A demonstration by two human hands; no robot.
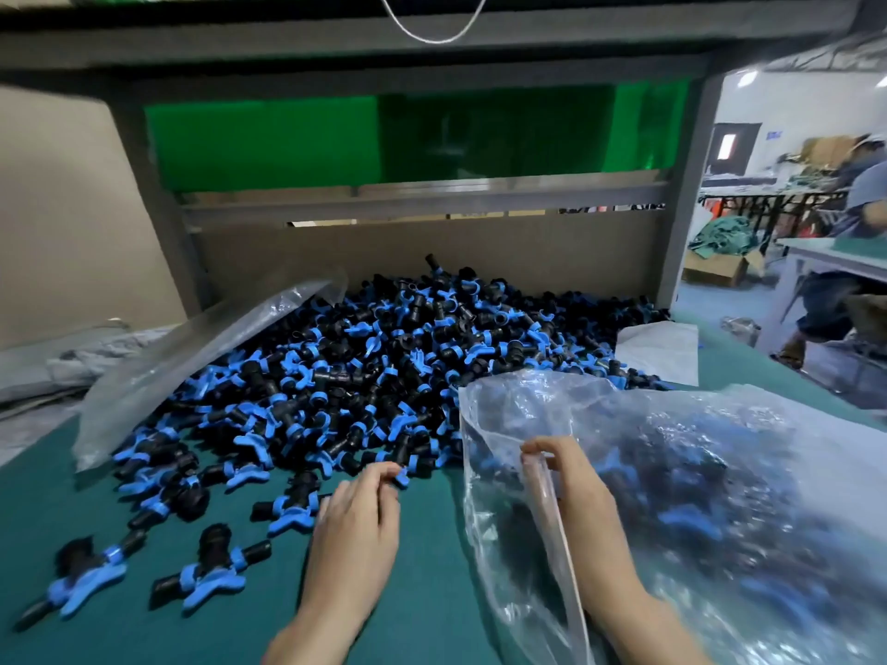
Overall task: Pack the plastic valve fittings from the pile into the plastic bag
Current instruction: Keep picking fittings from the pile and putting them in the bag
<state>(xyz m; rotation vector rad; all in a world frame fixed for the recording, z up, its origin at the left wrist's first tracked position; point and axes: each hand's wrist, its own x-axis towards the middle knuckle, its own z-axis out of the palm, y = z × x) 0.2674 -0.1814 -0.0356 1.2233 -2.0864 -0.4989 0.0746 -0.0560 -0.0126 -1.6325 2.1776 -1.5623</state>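
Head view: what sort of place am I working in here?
Probably a factory packing floor: a big pile of identical black-and-blue valve fittings on a green workbench, a clear plastic bag partly filled with them, and another person at more work tables behind, right.

Two hands (pixel 355 520) (pixel 576 491), two clear bags (pixel 729 472) (pixel 192 362), one fittings pile (pixel 408 357)
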